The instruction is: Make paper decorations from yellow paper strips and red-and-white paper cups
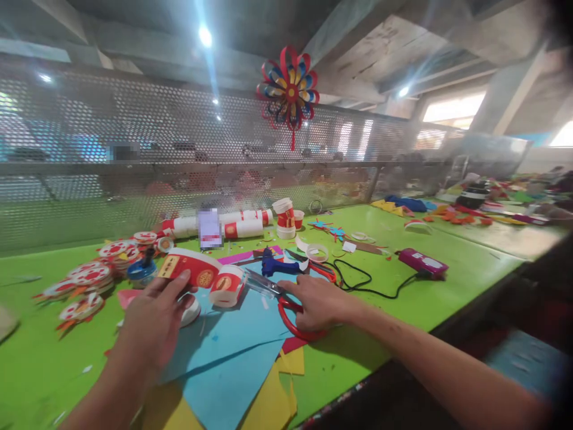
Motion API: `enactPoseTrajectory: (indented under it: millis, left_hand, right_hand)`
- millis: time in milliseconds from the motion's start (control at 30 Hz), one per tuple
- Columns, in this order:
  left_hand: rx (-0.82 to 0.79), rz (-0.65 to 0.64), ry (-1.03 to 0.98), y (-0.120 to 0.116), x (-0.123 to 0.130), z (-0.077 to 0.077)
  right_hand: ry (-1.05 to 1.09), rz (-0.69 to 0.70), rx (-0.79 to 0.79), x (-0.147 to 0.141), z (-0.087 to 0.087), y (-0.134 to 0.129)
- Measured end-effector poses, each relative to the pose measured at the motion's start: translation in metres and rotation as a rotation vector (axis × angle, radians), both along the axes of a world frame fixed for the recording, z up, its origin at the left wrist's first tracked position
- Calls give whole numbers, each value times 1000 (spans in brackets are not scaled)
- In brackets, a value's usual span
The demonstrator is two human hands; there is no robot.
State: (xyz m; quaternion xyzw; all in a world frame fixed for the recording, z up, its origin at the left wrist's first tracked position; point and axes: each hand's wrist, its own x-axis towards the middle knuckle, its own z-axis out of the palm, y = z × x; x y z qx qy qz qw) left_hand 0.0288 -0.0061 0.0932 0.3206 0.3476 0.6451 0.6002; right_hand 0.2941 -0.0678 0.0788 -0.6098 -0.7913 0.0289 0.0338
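My left hand (154,316) pinches a strip of cut paper cup (190,269), red and white with a gold print. The strip's right end curls into a loop near the scissors. My right hand (320,301) is closed round the red handles of a pair of scissors (268,283), whose blades point left toward the curled end. Whether the blades touch the strip I cannot tell. Beneath both hands lies blue paper (233,352), with yellow paper (268,397) partly under it. Just beyond the scissors rests a dark blue glue gun (282,266).
Stacked paper cups (244,228) lie at the back, with another cup (284,218) upright. Red-and-white paper crafts (92,275) and a blue jar (142,272) are at left. A purple box (423,264) trails a black cord on the right. A mesh partition (179,119) stands behind.
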Motion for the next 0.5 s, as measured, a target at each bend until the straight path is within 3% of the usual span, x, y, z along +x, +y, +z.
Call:
enactPoseTrajectory:
  millis: [100,233,400,500]
  left_hand:
    - [10,35,8,1,1,2]
    - [-6,-41,11,-3,4,6]
    - [-25,-89,-25,-9,5,15]
    - [-21,-77,-84,-9,5,23]
  right_hand:
    - [84,-94,-38,-2,-5,5]
    - [163,-157,-10,-3,-10,12]
    - [327,-150,96,2,1,13]
    - [781,-62,126,-5,14,0]
